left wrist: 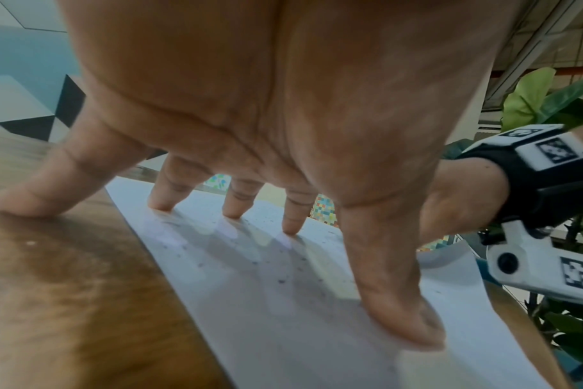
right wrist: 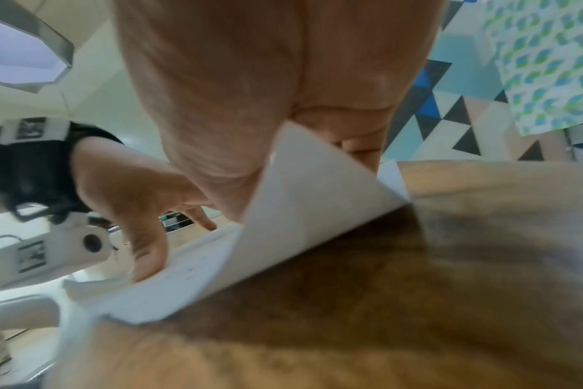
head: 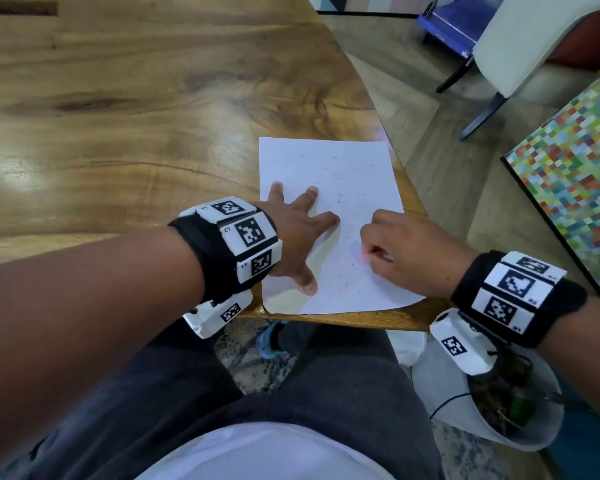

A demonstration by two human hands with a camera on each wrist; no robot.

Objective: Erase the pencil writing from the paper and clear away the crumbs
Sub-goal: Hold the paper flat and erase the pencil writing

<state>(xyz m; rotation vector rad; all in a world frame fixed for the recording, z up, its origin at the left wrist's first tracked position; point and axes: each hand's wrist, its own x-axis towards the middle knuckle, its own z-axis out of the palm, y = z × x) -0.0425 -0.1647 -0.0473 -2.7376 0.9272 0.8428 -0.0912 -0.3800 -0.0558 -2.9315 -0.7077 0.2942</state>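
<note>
A white sheet of paper (head: 354,174) lies at the near right corner of the wooden table (head: 118,116). Dark eraser crumbs (head: 338,199) are scattered over it. My left hand (head: 302,230) is spread flat on the sheet's left half, its fingertips (left wrist: 291,226) pressing the paper (left wrist: 250,302) among the crumbs (left wrist: 283,280). The little finger rests on the wood. My right hand (head: 406,251) is curled over the sheet's right edge and pinches a small pinkish eraser (head: 378,255), mostly hidden. In the right wrist view the paper's edge (right wrist: 283,210) curls up against my palm (right wrist: 250,79).
The table's edge (head: 413,188) runs close by the paper's right side. Beyond it stand a white chair (head: 520,46) and a colourful mosaic surface (head: 568,174). A white bag with plant debris (head: 499,410) sits on the floor beneath my right wrist.
</note>
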